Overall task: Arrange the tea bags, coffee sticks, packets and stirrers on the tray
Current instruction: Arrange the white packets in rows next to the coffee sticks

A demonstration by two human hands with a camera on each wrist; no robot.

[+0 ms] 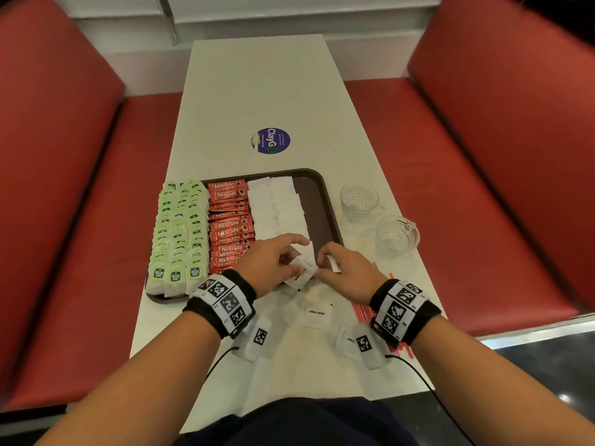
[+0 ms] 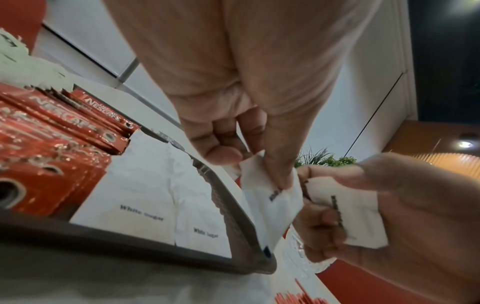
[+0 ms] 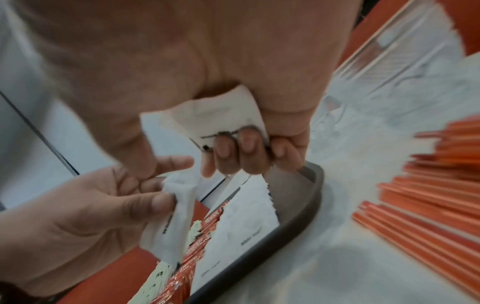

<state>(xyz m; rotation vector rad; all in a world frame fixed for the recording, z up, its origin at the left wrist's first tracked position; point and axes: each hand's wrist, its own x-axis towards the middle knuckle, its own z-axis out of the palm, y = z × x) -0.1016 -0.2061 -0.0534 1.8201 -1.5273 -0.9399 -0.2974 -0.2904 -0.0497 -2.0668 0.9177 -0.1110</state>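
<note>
A brown tray (image 1: 325, 201) holds rows of green tea bags (image 1: 180, 226), red coffee sticks (image 1: 230, 220) and white sugar packets (image 1: 277, 204). Over the tray's near right corner my left hand (image 1: 297, 255) pinches one white sugar packet (image 2: 272, 197) between thumb and fingers. Beside it, my right hand (image 1: 325, 259) has its fingers curled round another white sugar packet (image 3: 223, 115). The two hands almost touch. Loose sugar packets (image 1: 317, 313) lie on the table near me. Red stirrers (image 3: 428, 195) lie on the table under my right wrist.
Two glass cups (image 1: 359, 201) (image 1: 396, 235) stand on the table right of the tray. A round purple sticker (image 1: 273, 140) is on the white tabletop beyond the tray. Red benches (image 1: 450, 188) flank the table. The tray's right strip (image 1: 314, 194) is bare.
</note>
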